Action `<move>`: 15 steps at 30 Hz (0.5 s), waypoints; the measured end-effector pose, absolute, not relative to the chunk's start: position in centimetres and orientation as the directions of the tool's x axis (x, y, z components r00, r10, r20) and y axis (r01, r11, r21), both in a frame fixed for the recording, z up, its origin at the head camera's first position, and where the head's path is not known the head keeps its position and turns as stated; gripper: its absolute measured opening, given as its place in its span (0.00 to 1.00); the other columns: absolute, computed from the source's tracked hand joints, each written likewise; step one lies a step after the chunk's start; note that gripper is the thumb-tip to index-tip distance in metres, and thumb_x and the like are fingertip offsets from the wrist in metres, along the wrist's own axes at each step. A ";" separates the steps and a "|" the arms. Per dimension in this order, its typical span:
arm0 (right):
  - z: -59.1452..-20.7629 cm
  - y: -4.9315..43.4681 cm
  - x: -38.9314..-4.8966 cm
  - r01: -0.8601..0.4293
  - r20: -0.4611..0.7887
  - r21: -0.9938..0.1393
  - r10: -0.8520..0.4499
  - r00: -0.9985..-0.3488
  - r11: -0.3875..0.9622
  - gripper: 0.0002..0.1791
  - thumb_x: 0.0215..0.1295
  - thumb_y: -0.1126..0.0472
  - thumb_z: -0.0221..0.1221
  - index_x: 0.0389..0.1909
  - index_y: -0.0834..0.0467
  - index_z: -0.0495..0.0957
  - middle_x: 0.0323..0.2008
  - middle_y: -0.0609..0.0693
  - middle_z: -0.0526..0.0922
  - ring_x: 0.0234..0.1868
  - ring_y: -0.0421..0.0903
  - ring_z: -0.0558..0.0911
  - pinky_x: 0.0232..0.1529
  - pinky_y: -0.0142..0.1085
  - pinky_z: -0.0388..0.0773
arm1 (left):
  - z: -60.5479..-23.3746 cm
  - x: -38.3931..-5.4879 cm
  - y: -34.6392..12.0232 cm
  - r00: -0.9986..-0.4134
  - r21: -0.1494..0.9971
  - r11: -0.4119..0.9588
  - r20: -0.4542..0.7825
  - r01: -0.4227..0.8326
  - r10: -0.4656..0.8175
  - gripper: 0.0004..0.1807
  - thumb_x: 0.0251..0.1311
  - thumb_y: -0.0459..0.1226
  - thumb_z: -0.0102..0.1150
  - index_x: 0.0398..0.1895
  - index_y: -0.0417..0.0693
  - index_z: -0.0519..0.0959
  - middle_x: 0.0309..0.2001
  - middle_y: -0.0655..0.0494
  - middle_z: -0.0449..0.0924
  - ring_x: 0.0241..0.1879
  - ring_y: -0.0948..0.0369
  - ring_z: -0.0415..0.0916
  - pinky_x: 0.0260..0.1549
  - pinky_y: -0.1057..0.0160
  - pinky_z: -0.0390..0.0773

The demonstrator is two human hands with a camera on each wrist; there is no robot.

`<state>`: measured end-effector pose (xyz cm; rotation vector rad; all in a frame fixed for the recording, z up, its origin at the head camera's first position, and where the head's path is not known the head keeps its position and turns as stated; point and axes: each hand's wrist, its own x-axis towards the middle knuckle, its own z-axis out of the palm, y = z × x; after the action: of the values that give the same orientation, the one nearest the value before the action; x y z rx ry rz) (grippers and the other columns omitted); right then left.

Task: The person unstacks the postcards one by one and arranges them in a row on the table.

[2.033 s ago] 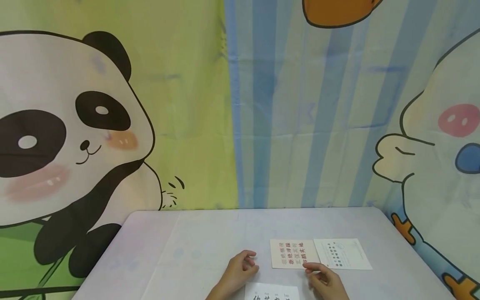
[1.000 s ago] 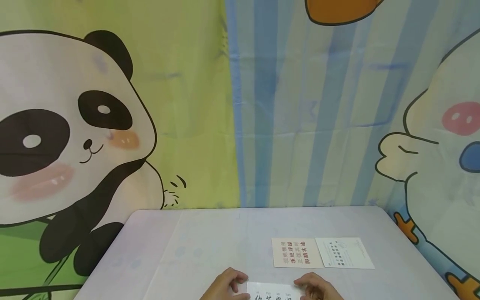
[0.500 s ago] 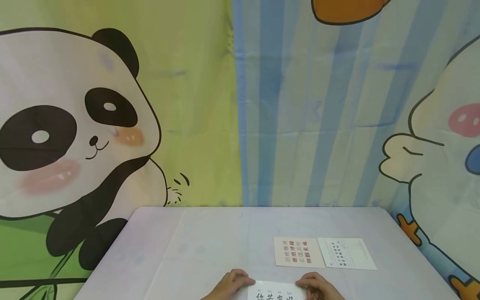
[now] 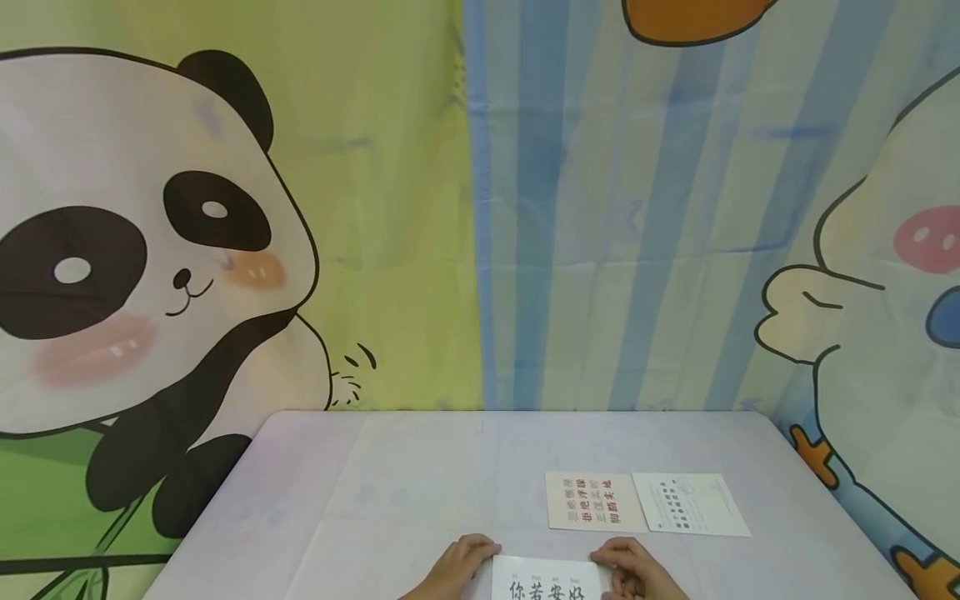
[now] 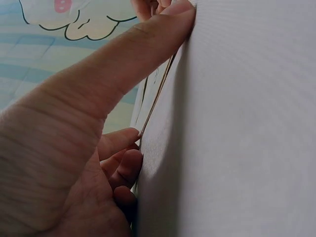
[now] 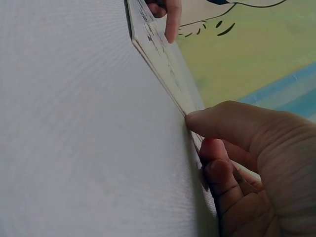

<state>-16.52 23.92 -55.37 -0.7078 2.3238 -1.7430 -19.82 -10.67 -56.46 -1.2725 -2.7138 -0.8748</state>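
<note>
At the bottom of the head view is a thin white booklet [image 4: 551, 573] with black Chinese characters, its near part cut off by the frame. My left hand [image 4: 453, 571] is at its left side. In the left wrist view, the thumb [image 5: 143, 42] stretches along the booklet and the fingertips touch its edge. My right hand [image 4: 637, 571] grips the far right corner. In the right wrist view, that thumb [image 6: 217, 118] presses the booklet's edge, with the other fingers curled beneath.
Farther back on the pale table [image 4: 420, 475] lie a cream booklet [image 4: 558, 500] with red characters and a white one [image 4: 712, 500] with small black print, side by side. A curtain with a panda [image 4: 217, 275] and stripes hangs behind the table.
My right hand has come down from beside the cream booklet to the white booklet's right corner. My left hand has moved nearer its left side. The booklet now shows its characters more fully.
</note>
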 end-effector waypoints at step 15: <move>-55.0 23.7 -16.5 -0.211 0.097 -0.953 -0.439 -0.893 0.218 0.19 0.65 0.65 0.60 0.51 0.76 0.75 0.48 0.48 0.69 0.29 0.31 0.71 0.27 0.25 0.74 | -56.5 -20.0 -11.1 -0.660 0.608 0.419 0.241 0.674 0.711 0.37 0.55 0.54 0.67 0.63 0.47 0.69 0.58 0.54 0.67 0.44 0.74 0.60 0.38 0.73 0.68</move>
<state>-16.47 23.75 -55.00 -0.6212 2.2940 -1.7442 -20.04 -11.10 -56.48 -1.3142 -2.6915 -1.1128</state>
